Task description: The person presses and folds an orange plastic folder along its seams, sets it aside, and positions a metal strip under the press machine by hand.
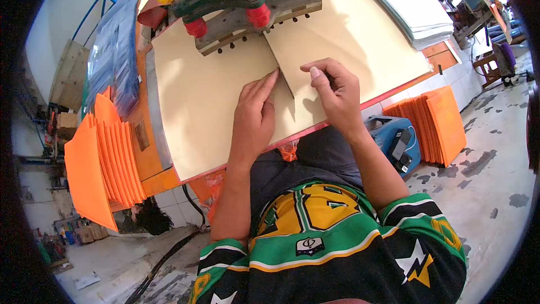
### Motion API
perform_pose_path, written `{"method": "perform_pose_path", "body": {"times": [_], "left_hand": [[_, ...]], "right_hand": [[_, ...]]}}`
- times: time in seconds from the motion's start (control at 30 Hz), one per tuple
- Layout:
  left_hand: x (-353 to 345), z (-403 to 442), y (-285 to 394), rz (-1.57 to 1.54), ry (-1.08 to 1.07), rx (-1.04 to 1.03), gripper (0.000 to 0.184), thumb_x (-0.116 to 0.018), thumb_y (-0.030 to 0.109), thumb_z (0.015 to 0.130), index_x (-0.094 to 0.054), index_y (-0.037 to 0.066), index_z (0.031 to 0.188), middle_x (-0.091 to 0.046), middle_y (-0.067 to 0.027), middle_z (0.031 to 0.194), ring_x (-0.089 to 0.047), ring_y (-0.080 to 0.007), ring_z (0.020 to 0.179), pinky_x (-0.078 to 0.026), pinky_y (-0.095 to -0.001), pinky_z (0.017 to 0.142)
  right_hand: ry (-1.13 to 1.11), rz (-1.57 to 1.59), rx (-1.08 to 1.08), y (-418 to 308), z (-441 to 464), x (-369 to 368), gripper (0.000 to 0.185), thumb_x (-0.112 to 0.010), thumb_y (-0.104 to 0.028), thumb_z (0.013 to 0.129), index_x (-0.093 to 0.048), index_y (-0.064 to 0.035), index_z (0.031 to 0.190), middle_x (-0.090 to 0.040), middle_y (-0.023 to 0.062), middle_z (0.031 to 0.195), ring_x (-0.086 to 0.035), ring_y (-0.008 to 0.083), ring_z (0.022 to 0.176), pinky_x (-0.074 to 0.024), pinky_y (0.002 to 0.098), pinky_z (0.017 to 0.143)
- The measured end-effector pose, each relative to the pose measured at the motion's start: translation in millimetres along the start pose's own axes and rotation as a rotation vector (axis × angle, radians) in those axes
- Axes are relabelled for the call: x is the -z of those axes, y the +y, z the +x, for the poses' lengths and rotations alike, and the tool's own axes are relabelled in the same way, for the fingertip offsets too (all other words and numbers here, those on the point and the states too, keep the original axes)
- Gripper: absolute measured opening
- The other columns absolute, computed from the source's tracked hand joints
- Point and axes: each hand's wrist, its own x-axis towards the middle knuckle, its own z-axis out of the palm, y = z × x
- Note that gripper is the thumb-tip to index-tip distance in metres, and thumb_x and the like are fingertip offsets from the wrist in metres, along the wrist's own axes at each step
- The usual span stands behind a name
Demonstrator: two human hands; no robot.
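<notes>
My left hand (254, 118) lies on the cream work surface (208, 129) with its fingers stretched out side by side. Its fingertips touch or nearly touch a thin dark strip (284, 78), which runs from under the press toward me. To the right of the strip, my right hand (336, 94) hovers just above the surface. Its fingers are curled, with thumb and index finger close together and nothing visible between them. Beyond both hands stands the press (247, 0), with a dark green frame, red cylinders (259, 16) and a long metal bar (225, 36).
Orange folded pieces (107, 157) stack at the left edge, beside clear bluish plastic sheets (115, 50). White sheets (405, 5) lie at the back right. Below the right edge are a blue case (402, 138) and another orange stack (430, 126). A dark cable (163, 264) crosses the floor.
</notes>
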Motion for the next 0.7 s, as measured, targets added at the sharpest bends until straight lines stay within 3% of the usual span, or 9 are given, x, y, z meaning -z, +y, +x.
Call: {"method": "perform_pose_path", "body": {"times": [0.17, 0.23, 0.43, 0.53, 0.7], "left_hand": [[6, -5, 6, -0.151, -0.003, 0.162, 0.053, -0.053, -0.007, 0.092, -0.06, 0.003, 0.144, -0.065, -0.0193, 0.136, -0.06, -0.0361, 0.128, -0.047, -0.042, 0.11], [5, -8, 4, -0.051, 0.001, 0.094, 0.048, -0.059, 0.001, 0.097, -0.061, 0.007, 0.145, -0.064, -0.0202, 0.139, -0.059, -0.0358, 0.133, -0.045, -0.0424, 0.113], [4, -9, 7, 0.081, -0.096, 0.02, 0.05, -0.06, 0.004, 0.097, -0.059, 0.007, 0.147, -0.054, -0.021, 0.153, -0.052, -0.0363, 0.141, -0.041, -0.0429, 0.118], [2, -10, 6, 0.055, -0.065, 0.005, 0.05, -0.057, 0.002, 0.096, -0.059, 0.004, 0.146, -0.058, -0.0244, 0.146, -0.058, -0.0405, 0.132, -0.043, -0.0464, 0.113], [2, -9, 3, 0.027, -0.07, -0.017, 0.047, -0.059, 0.006, 0.097, -0.061, 0.005, 0.145, -0.057, -0.0245, 0.148, -0.058, -0.0424, 0.131, -0.043, -0.046, 0.112]], "right_hand": [[-0.051, -0.091, 0.071, -10, -1, 0, 0.016, -0.064, -0.011, 0.099, -0.075, 0.0006, 0.1, -0.07, 0.0117, 0.088, -0.062, 0.0156, 0.071, -0.0503, 0.0299, 0.067], [-0.026, -0.094, 0.113, -8, -1, 0, 0.015, -0.063, -0.011, 0.099, -0.074, 0.0004, 0.1, -0.069, 0.0118, 0.087, -0.061, 0.0157, 0.069, -0.05, 0.0301, 0.066], [-0.203, -0.197, 0.088, -18, -9, 1, 0.018, -0.066, -0.014, 0.098, -0.072, -0.0021, 0.109, -0.068, 0.0142, 0.092, -0.067, 0.0226, 0.068, -0.0535, 0.0352, 0.065], [-0.214, -0.272, 0.163, -16, -11, -2, 0.021, -0.07, -0.019, 0.096, -0.072, -0.0046, 0.112, -0.069, 0.0133, 0.095, -0.068, 0.026, 0.068, -0.0544, 0.0372, 0.065], [-0.227, -0.29, 0.221, -18, -11, -2, 0.021, -0.073, -0.02, 0.095, -0.073, -0.0072, 0.111, -0.069, 0.0112, 0.096, -0.069, 0.0265, 0.068, -0.0557, 0.0364, 0.065]]}}
